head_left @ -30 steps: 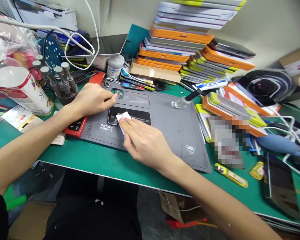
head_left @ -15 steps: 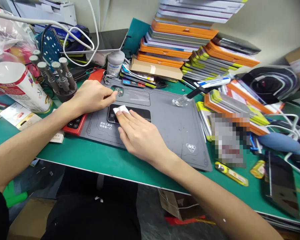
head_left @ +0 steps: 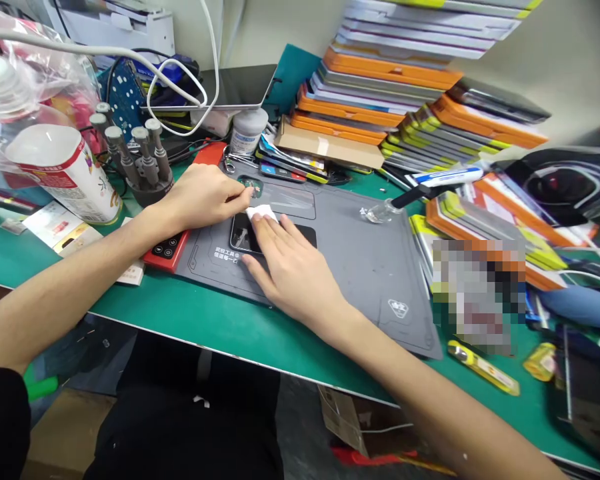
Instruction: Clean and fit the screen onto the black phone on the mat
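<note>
A black phone (head_left: 243, 235) lies flat on a grey work mat (head_left: 360, 267). My right hand (head_left: 293, 270) rests on it, fingers stretched out flat, pressing a small white wipe (head_left: 261, 213) against the phone's far edge. My left hand (head_left: 203, 197) sits at the phone's upper left corner with fingers curled and fingertips pinched against the edge, close to the wipe. What the left fingers hold, if anything, is hidden.
Stacks of orange and grey boxes (head_left: 390, 93) fill the back. A white jar (head_left: 247, 130), a screwdriver holder (head_left: 140, 163), a white cup (head_left: 67, 177) and a red device (head_left: 173, 243) stand left. A glass bottle (head_left: 380, 212), a marker (head_left: 447, 175) and cables lie right.
My right hand slid the white wipe from the phone's near left part toward its far edge. My left hand kept its place at the corner. The camera shifted slightly.
</note>
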A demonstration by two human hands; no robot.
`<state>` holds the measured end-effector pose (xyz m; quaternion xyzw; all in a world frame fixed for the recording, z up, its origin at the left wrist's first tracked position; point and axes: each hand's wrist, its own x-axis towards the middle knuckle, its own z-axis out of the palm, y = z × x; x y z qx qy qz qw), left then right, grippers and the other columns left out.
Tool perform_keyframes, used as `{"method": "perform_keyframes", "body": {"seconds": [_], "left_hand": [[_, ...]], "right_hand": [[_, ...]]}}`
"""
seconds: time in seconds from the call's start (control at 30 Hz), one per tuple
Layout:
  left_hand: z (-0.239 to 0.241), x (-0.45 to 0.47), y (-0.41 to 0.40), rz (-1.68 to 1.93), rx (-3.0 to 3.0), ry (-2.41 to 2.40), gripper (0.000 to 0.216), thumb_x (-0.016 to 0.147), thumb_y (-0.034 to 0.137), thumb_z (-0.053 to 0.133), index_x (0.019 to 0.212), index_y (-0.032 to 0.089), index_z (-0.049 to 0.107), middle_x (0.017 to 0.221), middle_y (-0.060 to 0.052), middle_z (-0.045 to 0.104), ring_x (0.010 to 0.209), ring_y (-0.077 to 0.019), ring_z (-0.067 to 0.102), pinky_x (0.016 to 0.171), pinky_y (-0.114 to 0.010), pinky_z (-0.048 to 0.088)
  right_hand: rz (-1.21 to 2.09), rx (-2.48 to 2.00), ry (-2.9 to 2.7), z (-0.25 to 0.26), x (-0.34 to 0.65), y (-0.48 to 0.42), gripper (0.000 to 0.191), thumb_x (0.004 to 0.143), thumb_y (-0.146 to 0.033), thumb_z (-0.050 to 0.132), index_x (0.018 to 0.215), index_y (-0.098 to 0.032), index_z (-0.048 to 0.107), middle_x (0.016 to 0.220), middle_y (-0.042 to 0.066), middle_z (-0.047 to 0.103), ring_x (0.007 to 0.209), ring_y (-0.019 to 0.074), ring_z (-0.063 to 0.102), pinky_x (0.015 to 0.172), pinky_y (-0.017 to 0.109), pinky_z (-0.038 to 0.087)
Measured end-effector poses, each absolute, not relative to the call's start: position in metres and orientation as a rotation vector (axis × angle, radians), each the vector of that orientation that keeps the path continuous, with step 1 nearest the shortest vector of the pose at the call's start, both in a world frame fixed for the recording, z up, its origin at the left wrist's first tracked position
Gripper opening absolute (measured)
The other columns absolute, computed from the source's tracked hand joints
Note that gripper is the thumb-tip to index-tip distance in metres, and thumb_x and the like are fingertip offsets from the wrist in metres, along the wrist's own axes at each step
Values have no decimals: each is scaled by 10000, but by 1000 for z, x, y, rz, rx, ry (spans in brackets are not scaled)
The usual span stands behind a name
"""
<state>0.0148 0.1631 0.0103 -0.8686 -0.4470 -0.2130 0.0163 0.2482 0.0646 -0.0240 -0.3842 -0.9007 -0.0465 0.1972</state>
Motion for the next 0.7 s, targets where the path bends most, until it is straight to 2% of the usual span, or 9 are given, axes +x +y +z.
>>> {"method": "perform_keyframes", "body": {"seconds": [0.1,0.2,0.33,0.4,0.53,0.6,0.7], "left_hand": [[11,16,162,-621,-2674,-1410,613,1124,471,426,648,234,732,600,-71,697,682,-247,701,703,-396,387],[11,17,161,-607,-2625,-1427,618,1133,461,408,718,230,804,651,-90,745,716,-267,739,698,-401,392],[10,15,161,-612,-2529,-1490,623,1141,457,400,794,223,862,721,-118,803,712,-270,747,683,-400,389],[12,14,161,-606,-2489,-1541,629,1149,463,393,822,223,873,747,-125,821,711,-270,748,682,-396,397],[17,16,160,-484,-2452,-1711,649,1169,468,365,902,204,894,831,-156,845,812,-314,793,739,-419,455],[18,17,161,-441,-2453,-1777,645,1174,466,363,925,191,890,877,-169,853,880,-335,812,772,-428,471],[17,18,163,-470,-2471,-1813,640,1179,454,353,921,184,873,889,-160,851,936,-332,818,817,-418,485]], "right_hand": [[-218,-994,-2471,-23,251,59,545,1200,-366,576,1530,47,710,1553,285,716,1486,378,721,1338,582,545],[-207,-807,-2502,-22,249,53,527,1203,-351,573,1511,52,719,1551,259,728,1479,341,730,1332,517,560],[-148,-882,-2549,-25,246,63,622,1224,-397,514,1630,64,610,1663,277,624,1578,366,640,1371,597,499],[-188,-969,-2506,-27,249,69,607,1225,-372,503,1612,82,619,1630,297,648,1544,388,671,1338,625,530],[-289,-994,-2429,-29,257,73,522,1217,-331,530,1490,69,722,1491,293,756,1407,374,775,1292,596,584],[-253,-941,-2484,-28,257,73,550,1216,-373,532,1494,60,726,1546,299,719,1469,386,732,1324,613,549],[-67,-912,-2603,-25,253,78,683,1219,-488,499,1646,32,619,1711,288,568,1638,386,568,1395,625,454]]}}
